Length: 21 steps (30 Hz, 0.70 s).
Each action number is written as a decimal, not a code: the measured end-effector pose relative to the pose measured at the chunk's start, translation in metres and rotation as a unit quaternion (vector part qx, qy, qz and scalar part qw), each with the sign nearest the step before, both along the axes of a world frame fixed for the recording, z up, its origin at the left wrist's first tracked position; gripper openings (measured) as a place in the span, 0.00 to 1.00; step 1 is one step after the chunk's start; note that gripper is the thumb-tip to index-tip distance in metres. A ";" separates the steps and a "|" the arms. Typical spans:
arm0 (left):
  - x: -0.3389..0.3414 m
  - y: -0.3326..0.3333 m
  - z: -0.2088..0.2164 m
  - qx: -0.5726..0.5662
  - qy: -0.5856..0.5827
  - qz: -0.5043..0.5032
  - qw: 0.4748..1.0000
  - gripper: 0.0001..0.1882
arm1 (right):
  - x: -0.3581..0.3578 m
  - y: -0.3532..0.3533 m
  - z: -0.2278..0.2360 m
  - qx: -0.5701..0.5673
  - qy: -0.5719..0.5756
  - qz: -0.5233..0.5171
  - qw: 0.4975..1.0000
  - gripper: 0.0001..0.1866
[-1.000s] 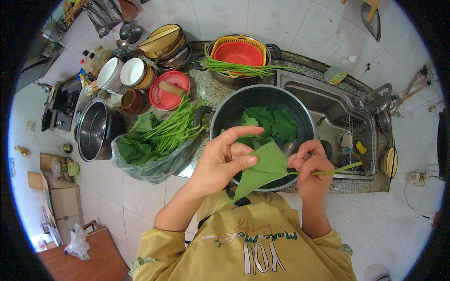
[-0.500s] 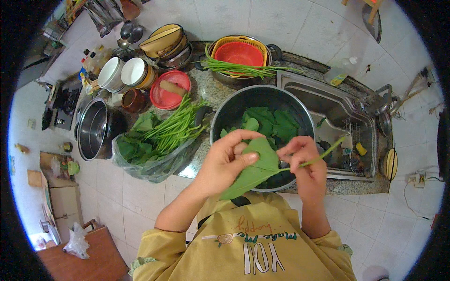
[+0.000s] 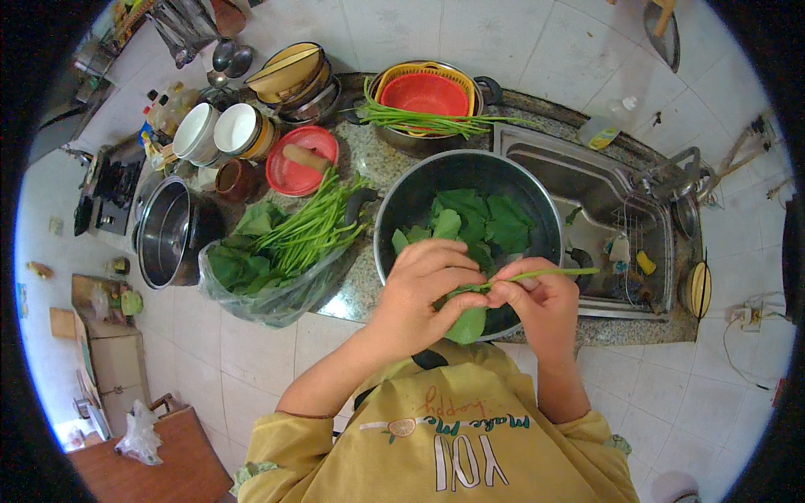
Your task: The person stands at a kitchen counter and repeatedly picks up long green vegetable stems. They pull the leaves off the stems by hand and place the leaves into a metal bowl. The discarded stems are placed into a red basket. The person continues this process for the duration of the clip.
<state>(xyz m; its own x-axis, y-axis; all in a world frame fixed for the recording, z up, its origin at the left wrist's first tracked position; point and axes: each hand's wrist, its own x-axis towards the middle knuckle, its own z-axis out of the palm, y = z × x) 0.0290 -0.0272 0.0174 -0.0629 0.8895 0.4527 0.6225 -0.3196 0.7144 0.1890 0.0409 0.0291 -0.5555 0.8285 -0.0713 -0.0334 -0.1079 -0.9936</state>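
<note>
Over the near side of a large dark pot (image 3: 401, 201), both my hands work on one leafy green. My left hand (image 3: 422, 289) is closed around its leaf (image 3: 467, 329), most of which is hidden behind the fingers. My right hand (image 3: 541, 303) pinches the stem (image 3: 560, 272) close to the leaf base, and the stem's free end points right. Inside the pot lie several loose green leaves (image 3: 506, 225). To the left, a clear plastic bag (image 3: 281, 310) holds more greens, their long stems (image 3: 314, 230) fanned toward the pot.
Right of the pot is a steel sink (image 3: 599, 172) with a wire rack. Behind it, another pot carries a red basket (image 3: 426, 96) and loose stems (image 3: 419, 121). A red plate (image 3: 289, 174), white bowls (image 3: 237, 128) and an empty-looking pot (image 3: 163, 243) stand left.
My hands have come together at the leaf base. The leaf, spread open before, is now mostly folded under my left fingers, and the stem has swung down to nearly level.
</note>
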 end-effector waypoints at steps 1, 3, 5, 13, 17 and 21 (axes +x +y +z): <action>0.003 -0.001 -0.006 -0.010 -0.012 0.000 1.000 0.11 | 0.000 -0.001 0.002 -0.002 -0.014 -0.003 1.000 0.04; 0.005 -0.003 -0.004 -0.078 -0.114 -0.008 0.990 0.09 | 0.000 0.000 0.003 0.011 -0.037 -0.014 0.999 0.04; 0.008 -0.004 -0.006 -0.139 -0.212 -0.019 0.967 0.07 | -0.001 0.002 0.004 0.039 -0.056 -0.026 0.997 0.05; 0.001 -0.002 -0.011 -0.354 -0.650 -0.075 0.668 0.07 | 0.001 0.003 -0.006 0.044 -0.020 -0.046 0.998 0.04; 0.002 -0.003 -0.016 -0.349 -0.671 -0.060 0.652 0.09 | -0.001 0.001 -0.004 0.056 -0.033 -0.043 0.997 0.04; 0.006 -0.002 -0.019 -0.333 -0.649 -0.043 0.683 0.09 | -0.004 -0.002 -0.004 0.059 -0.036 -0.050 0.996 0.04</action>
